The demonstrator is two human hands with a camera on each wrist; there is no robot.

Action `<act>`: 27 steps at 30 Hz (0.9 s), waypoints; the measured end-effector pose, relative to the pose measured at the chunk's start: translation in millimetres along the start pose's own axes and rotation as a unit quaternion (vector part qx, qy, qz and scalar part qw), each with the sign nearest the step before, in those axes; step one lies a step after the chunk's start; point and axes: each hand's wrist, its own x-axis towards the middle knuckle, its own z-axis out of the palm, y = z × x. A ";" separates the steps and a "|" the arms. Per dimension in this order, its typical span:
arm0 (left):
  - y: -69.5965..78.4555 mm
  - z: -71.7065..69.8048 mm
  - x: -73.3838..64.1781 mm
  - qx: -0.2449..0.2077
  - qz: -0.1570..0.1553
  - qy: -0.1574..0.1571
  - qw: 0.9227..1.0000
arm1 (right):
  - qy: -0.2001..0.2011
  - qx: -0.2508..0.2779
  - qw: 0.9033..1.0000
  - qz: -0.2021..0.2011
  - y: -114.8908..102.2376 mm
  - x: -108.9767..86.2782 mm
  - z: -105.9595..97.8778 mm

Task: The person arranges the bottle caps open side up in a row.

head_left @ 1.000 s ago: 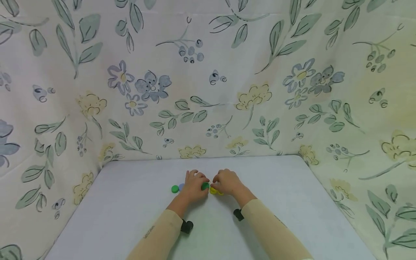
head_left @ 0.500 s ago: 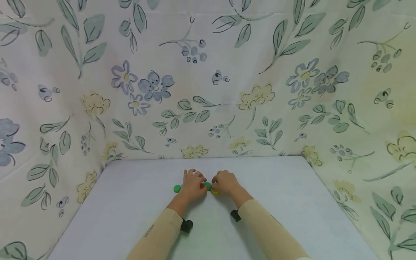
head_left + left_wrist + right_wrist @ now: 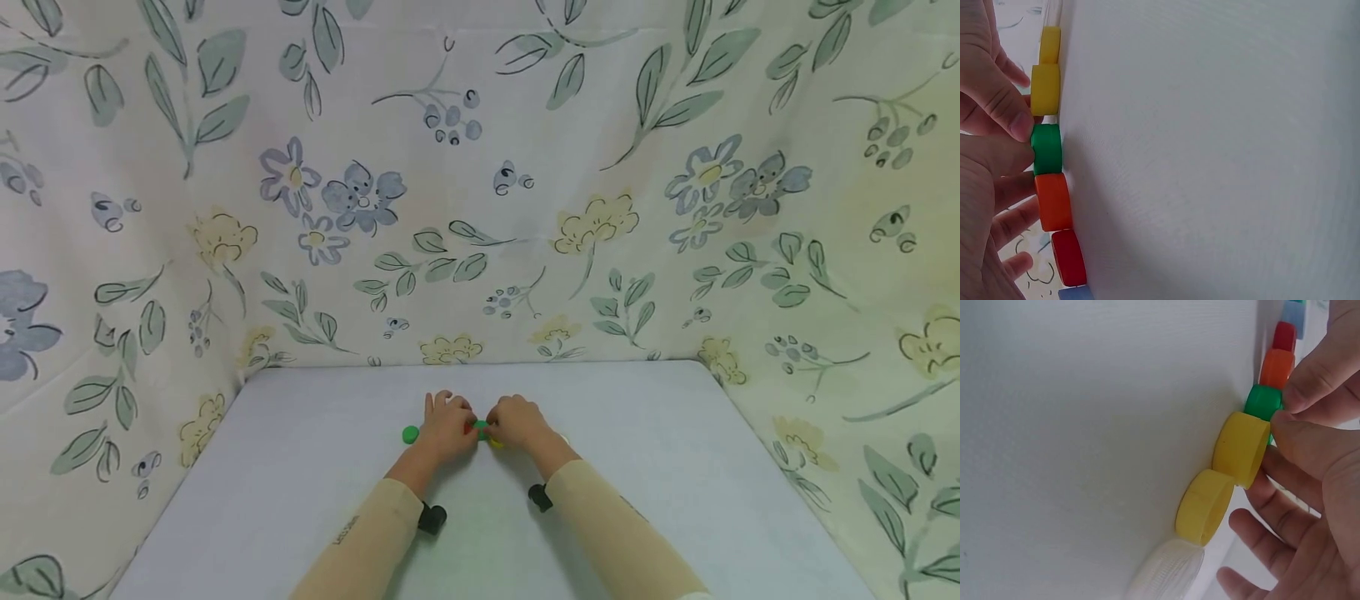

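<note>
Above the row of round plastic bottle caps, my left hand (image 3: 447,429) and right hand (image 3: 519,423) meet at a green bottle cap (image 3: 1047,149). Both thumbs touch its upper edge, and fingers of each hand bend behind the row. On the left side of it stand an orange cap (image 3: 1054,202), a red cap (image 3: 1069,258) and a blue cap (image 3: 1076,293). To its right come a larger yellow cap (image 3: 1241,450) and a second yellow cap (image 3: 1205,506), the right fingers lying behind them. How firmly each hand grips is partly hidden.
A clear ribbed cap (image 3: 1169,569) lies at the right end of the row. Another green cap (image 3: 410,434) marks the left end. Everything rests on a white table (image 3: 315,483), backed by a floral cloth (image 3: 480,208).
The right hand has shifted left, from the yellow caps to the green cap, covering more of the yellow ones. The left hand has moved slightly left, uncovering some red or orange. The view has drifted a little.
</note>
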 end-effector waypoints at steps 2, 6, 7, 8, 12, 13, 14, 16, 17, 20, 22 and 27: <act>-0.2 -0.2 0.2 -0.006 0.003 0.001 1.000 | -0.004 0.007 1.000 0.005 -0.4 -0.2 -0.8; -0.1 -1.0 0.1 -0.014 0.004 0.004 1.000 | -0.006 0.019 1.000 0.012 -1.3 -0.7 -2.7; 0.2 -1.2 0.3 -0.017 0.004 0.005 1.000 | -0.006 0.020 1.000 0.013 -1.3 -0.8 -3.0; 0.4 -1.5 0.4 -0.020 0.004 0.006 1.000 | -0.006 0.022 1.000 0.014 -1.3 -0.8 -3.5; 1.6 -2.4 0.7 -0.022 0.006 0.009 1.000 | -0.004 0.029 0.999 0.015 0.3 -0.7 -4.3; 1.9 -2.7 0.8 -0.019 0.007 0.009 1.000 | -0.003 0.033 0.999 0.016 0.9 -0.6 -4.3; 2.0 -2.8 0.8 -0.016 0.008 0.010 1.000 | -0.001 0.037 0.999 0.014 1.4 -0.7 -4.4; 2.0 -3.2 0.9 -0.010 0.011 0.012 1.000 | 0.003 0.044 0.999 0.011 2.4 -0.6 -3.7; 2.1 -3.7 0.7 -0.007 0.011 0.012 1.000 | 0.003 0.048 0.999 0.008 3.1 -0.6 -3.4; 1.8 -5.4 -0.1 -0.006 0.011 0.008 1.000 | 0.004 0.062 0.998 0.001 4.0 -0.7 -3.1; 1.3 -6.7 -1.4 -0.007 0.009 0.004 1.000 | 0.002 0.073 0.997 0.001 4.4 -1.0 -2.6; -2.4 -7.2 -4.2 -0.006 0.021 0.005 1.000 | -0.001 0.085 0.996 -0.001 4.9 -3.0 -0.8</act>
